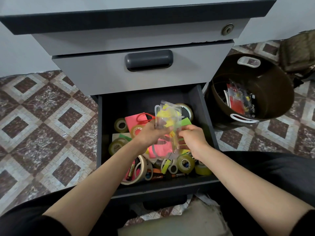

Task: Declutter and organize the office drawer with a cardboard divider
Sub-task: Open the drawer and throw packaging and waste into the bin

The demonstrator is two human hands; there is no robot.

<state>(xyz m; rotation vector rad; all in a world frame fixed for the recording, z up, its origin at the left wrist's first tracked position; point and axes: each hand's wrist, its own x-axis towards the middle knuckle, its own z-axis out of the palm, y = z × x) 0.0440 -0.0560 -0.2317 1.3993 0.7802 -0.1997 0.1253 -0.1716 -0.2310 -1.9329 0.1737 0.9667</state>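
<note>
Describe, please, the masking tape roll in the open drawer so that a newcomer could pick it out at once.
Start at the grey cabinet and its open drawer, then go to the drawer's front left corner. The masking tape roll stands tilted there; it is matte cream paper and the widest ring, unlike the glossy clear tape rolls nearby.

Brown bin (272,86) on patterned floor tiles (42,116)

Grey drawer (198,103); neon pink, yellow (perhaps green) notes (134,119).
</note>
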